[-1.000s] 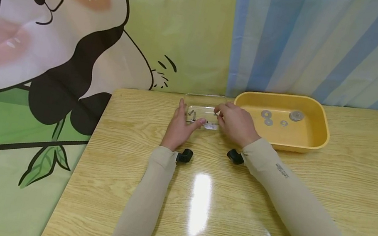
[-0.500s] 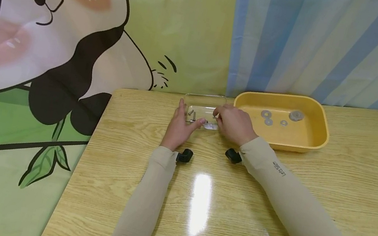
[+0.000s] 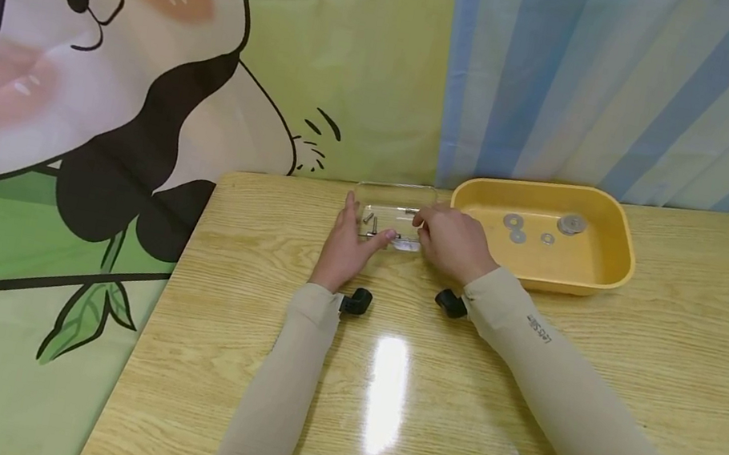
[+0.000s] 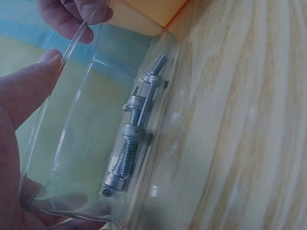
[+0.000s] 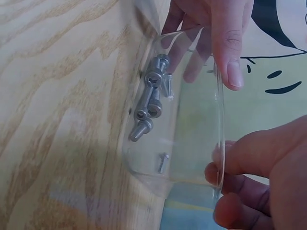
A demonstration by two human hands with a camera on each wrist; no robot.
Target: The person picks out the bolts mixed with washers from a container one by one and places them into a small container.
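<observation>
A clear plastic box sits at the table's back edge, with several socket-head bolts heaped inside. My left hand holds the box from its left, thumb along the near rim and fingers round the side wall. My right hand is at the box's right end, fingers curled with thumb and fingertips at the rim, seeming to pinch it. A small bolt lies inside near those fingertips, apart from the heap; in the head view this lone bolt shows just left of them.
A yellow tray stands right beside the box, holding several flat washers. A panda-print cloth and a blue striped cloth hang behind the wooden table. A black wrist camera projects from each sleeve.
A small bolt that was partly hidden at my right fingertips now shows lying in the box. My right hand has shifted only slightly; my left hand has stayed where it was.
</observation>
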